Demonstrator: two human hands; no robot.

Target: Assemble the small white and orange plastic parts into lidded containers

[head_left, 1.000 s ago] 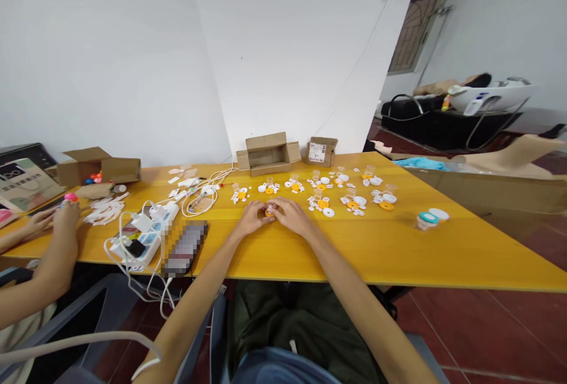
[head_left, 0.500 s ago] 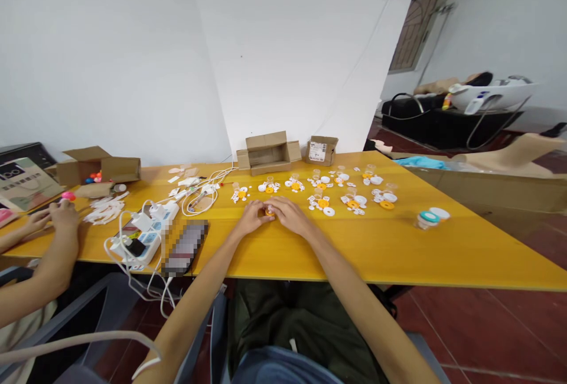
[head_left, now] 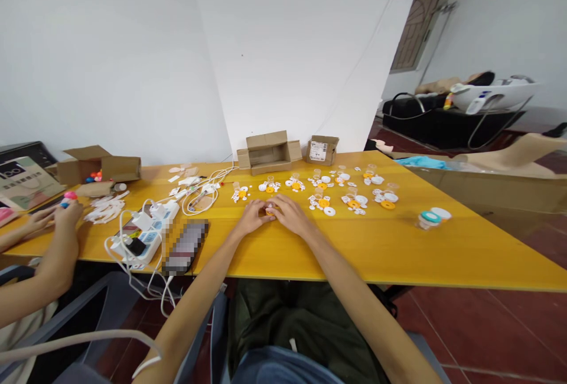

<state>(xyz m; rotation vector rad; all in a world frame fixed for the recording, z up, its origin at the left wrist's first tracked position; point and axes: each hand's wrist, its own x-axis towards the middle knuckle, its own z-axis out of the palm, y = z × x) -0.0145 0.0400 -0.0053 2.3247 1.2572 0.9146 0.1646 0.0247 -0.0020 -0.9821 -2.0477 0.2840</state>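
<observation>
Just above the table (head_left: 336,248), my left hand (head_left: 252,217) and my right hand (head_left: 287,214) meet, fingers curled around a small orange round piece (head_left: 269,212). Both are closed on it, and the fingers hide most of its shape. Behind my hands lie groups of loose parts: orange discs (head_left: 323,202), white discs (head_left: 329,211), small white pieces with dark marks (head_left: 345,199) and clear cups (head_left: 318,173). The closest group beyond my left hand has an orange disc (head_left: 242,194) among small white pieces.
Two cardboard boxes, a wide one (head_left: 269,156) and a smaller one (head_left: 322,150), stand by the wall. A power strip (head_left: 150,236) with cables and a phone (head_left: 186,248) lie left. At right sits a teal-lidded jar (head_left: 429,220). A co-worker's hand (head_left: 66,212) works at far left.
My fingers have shifted slightly around the orange piece, with both hands staying in place. At far left the co-worker's hand has moved, and a blue bit now shows by the pink ball.
</observation>
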